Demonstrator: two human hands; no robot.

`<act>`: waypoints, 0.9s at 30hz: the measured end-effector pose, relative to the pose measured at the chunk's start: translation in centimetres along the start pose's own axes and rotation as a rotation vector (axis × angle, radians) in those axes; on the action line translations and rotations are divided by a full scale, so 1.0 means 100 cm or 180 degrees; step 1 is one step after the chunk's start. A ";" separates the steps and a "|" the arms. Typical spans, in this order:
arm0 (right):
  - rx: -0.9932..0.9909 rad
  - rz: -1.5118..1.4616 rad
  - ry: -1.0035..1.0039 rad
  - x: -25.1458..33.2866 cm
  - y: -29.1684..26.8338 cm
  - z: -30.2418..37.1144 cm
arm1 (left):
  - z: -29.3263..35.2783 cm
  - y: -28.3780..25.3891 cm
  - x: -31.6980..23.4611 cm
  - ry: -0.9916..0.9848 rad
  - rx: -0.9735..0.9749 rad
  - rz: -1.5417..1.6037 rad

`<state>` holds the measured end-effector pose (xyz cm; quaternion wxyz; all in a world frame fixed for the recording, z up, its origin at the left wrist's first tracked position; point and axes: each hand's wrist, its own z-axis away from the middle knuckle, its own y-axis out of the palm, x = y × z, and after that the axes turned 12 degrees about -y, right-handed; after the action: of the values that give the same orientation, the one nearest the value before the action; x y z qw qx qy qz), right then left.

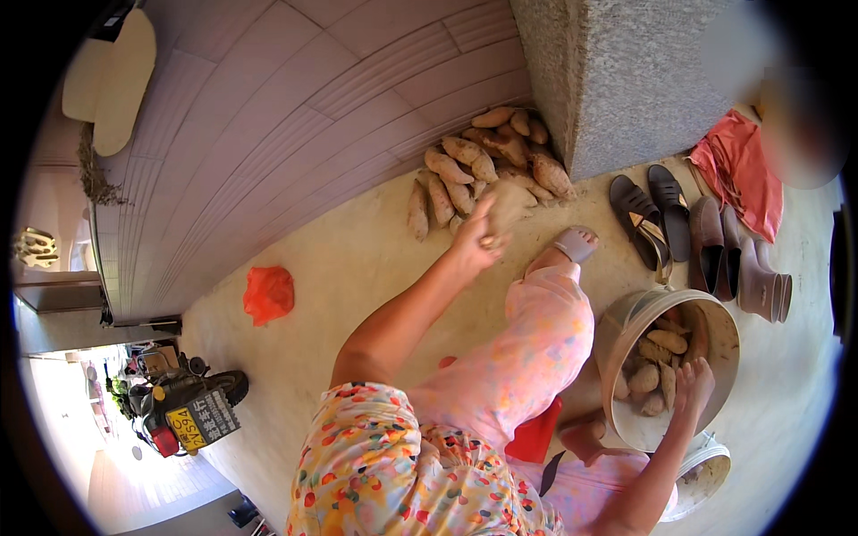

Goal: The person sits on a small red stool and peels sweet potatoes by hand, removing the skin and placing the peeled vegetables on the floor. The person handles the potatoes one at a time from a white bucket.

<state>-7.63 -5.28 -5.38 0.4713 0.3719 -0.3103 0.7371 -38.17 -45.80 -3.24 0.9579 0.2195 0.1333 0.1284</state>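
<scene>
My left hand [480, 243] is closed round a sweet potato [509, 205], blurred by motion, in front of a heap of sweet potatoes [465, 152] that lies against the wall and pillar. At the lower right, my right hand [694, 386] reaches into the mouth of a large pale bucket [735, 357]. Its fingers are stretched out and nothing shows in them. Inside the bucket lie several more sweet potatoes [643, 378], right beside that hand.
A smaller white bucket [715, 469] stands beside the large one. Sandals [666, 201], shoes [706, 241] and boots [764, 286] line the right, near a red cloth [742, 170]. A red plastic bag [268, 295] lies on the floor at left; a motorcycle [183, 402] stands beyond.
</scene>
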 end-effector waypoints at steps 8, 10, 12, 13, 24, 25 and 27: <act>-0.0063 0.0229 0.0028 -0.007 0.007 -0.003 | -0.085 -0.190 -0.046 0.0837 -0.2047 0.1258; -0.0063 0.0318 0.0009 -0.001 0.018 0.004 | -0.097 -0.197 -0.073 0.0819 -0.2133 0.1100; 0.0069 0.0403 -0.0078 -0.007 0.008 -0.003 | -0.112 -0.185 -0.097 0.0805 -0.2357 0.1189; 0.0140 0.0448 -0.0116 -0.011 0.003 -0.007 | -0.118 -0.178 -0.108 0.0801 -0.2477 0.1233; 0.0625 0.0887 -0.0576 -0.017 0.033 0.005 | -0.137 -0.195 -0.128 0.0464 -0.1944 -0.1305; 0.0685 0.0820 -0.0627 -0.017 0.036 0.005 | -0.141 -0.193 -0.124 0.0588 -0.2167 -0.1347; 0.0842 0.0669 -0.0818 -0.017 0.038 0.008 | -0.146 -0.187 -0.120 0.0619 -0.2113 -0.1447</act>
<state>-10.48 -8.09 -6.77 0.2955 0.4870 -0.3055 0.7631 -50.42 -60.09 -22.05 0.9636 -0.1495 0.2197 -0.0303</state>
